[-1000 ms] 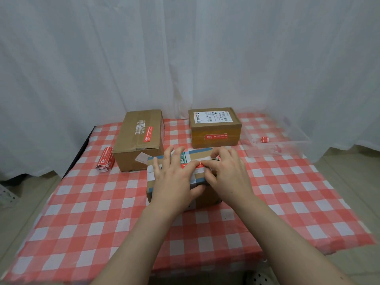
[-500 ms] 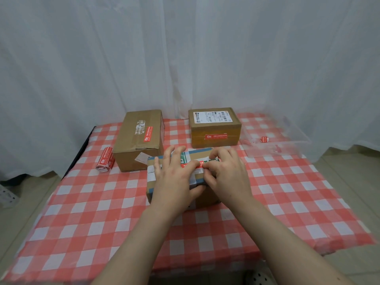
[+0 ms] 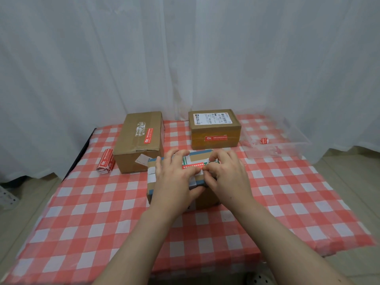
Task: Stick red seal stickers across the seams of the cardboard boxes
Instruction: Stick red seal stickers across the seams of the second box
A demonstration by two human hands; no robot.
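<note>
A small cardboard box [image 3: 206, 199] wrapped in blue and white tape is being held down near the middle of the counter [image 3: 98, 212], which is being covered by a red-and-white checked cloth. A red seal sticker [image 3: 192, 167] is being laid across the top of this box. It is being pressed flat by the left hand [image 3: 174, 179], whose fingers [image 3: 173, 156] are being kept straight and spread over the box top. The sticker's right end is being pinched by the right hand [image 3: 228, 175], whose fingers [image 3: 216, 158] are being curled toward the thumb. Behind, two more boxes are being kept on the counter: a long brown box [image 3: 139, 145] at the back left and a labelled box [image 3: 213, 128] at the back right, each already carrying a red sticker. A roll of red stickers [image 3: 106, 163] is lying just left of the long box, and a clear plastic tray [image 3: 287, 146] is being kept at the far right.
</note>
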